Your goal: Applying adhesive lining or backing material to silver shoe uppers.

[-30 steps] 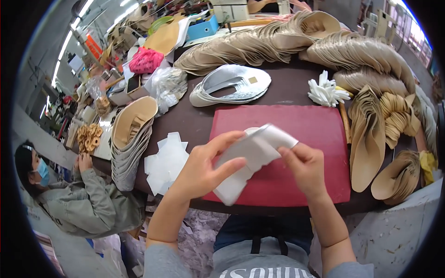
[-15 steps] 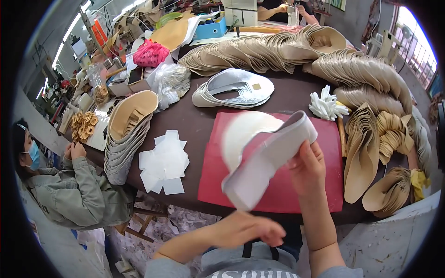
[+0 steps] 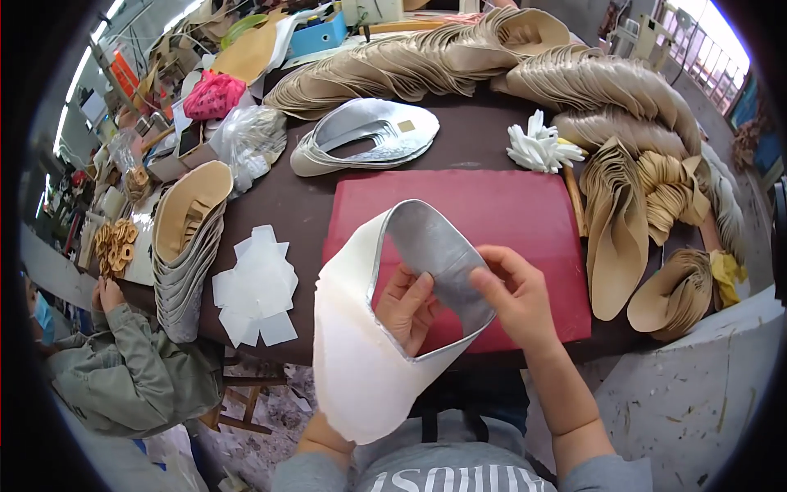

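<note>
A white shoe upper with a grey lining hangs above the red mat, its opening turned up toward me. My right hand pinches the back band of the upper at its right edge, thumb on the grey lining. Through the opening I see my left hand, fingers curled and thumb against the lower edge of the lining. The left wrist is hidden behind the white toe part. Beneath lies the red mat. Beyond it sits a stack of white and silver uppers.
White paper-like pieces lie left of the mat, beside stacked tan-and-grey uppers. White strips and bundled tan pieces lie right. Long rows of tan pieces line the back. A person in a green jacket sits at left.
My left hand has come up from near my body to the upper. The upper has turned so its opening and grey lining face me, with the white toe part toward me.
</note>
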